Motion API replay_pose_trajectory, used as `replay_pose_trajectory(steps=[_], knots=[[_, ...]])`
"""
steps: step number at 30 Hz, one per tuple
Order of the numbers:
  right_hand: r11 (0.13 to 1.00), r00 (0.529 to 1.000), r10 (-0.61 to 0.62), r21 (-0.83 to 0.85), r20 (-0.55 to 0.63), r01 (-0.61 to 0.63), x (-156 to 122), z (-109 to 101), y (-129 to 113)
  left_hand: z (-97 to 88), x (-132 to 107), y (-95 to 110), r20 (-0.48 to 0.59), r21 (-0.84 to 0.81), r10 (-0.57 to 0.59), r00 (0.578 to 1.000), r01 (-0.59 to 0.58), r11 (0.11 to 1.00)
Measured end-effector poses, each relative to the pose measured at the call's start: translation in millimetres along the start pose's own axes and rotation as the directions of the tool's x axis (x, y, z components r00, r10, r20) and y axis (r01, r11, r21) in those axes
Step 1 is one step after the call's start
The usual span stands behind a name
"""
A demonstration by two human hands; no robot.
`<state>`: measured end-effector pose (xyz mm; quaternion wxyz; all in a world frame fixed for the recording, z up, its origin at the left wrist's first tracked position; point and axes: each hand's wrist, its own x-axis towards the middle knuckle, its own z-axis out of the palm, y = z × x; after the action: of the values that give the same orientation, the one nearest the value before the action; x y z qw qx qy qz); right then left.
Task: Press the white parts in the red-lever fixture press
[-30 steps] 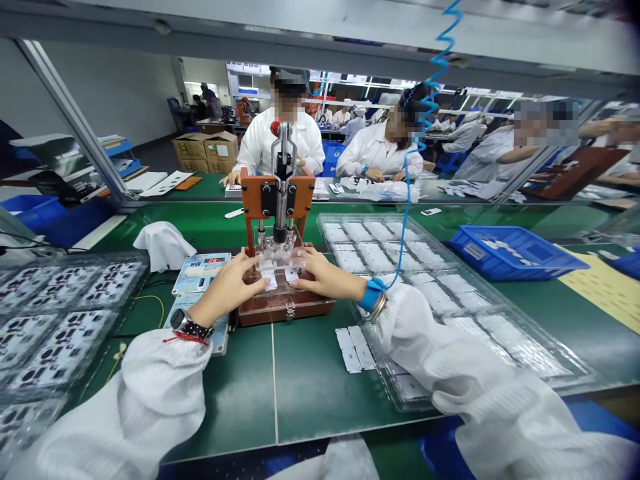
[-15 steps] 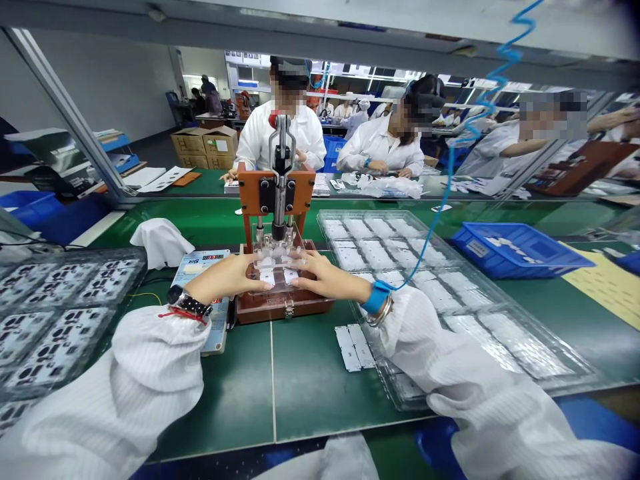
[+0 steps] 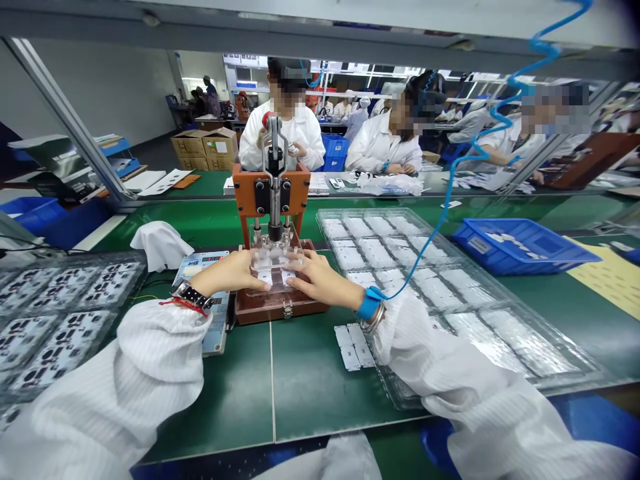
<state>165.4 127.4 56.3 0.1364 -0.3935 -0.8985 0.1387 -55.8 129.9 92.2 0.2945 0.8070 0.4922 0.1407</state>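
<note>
Two white pieces [image 3: 265, 277] lay on one press [image 3: 275, 207], between the spread left hand [image 3: 241, 272] and spread right hand [image 3: 319, 275].

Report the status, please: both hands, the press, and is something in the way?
Left hand and right hand at press, grip unclear. White pieces in press, between hands. No obstruction seen; blue cord runs from right wrist, clear of press.

brown base [image 3: 263, 313]: lettering [image 3: 274, 302] "TR", rest blurred | controller [image 3: 193, 261]: red digits [image 3: 215, 258], unreadable | blue bin [image 3: 530, 257]: label [image 3: 479, 245], unreadable
</note>
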Motion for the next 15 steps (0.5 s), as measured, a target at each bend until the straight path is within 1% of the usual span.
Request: replay_pose_trajectory(steps=[2,8,10,13,15], knots=[[1.0,1.0,0.007,0.009,-0.016,-0.007,0,1,0,0.4,1,0,0.028,-0.02,0.001,1.0,-0.001,1.0],[1.0,0.998,0.022,0.016,-0.061,-0.021,0,6,2,3.0,7,-5,0.04,-0.183,0.016,0.999,-0.008,0.983],[1.0,0.997,0.016,0.013,-0.075,-0.015,1,7,3,3.9,9,-7,0.054,-0.213,0.01,0.999,0.002,0.977],[1.0,0.994,0.008,0.026,-0.11,-0.005,2,10,7,4.4,11,-8,0.051,-0.208,0.008,0.999,0.003,0.978],[0.999,0.986,0.003,0.053,-0.165,0.006,3,10,10,3.5,9,-6,0.039,-0.175,0.023,0.999,-0.016,0.984]])
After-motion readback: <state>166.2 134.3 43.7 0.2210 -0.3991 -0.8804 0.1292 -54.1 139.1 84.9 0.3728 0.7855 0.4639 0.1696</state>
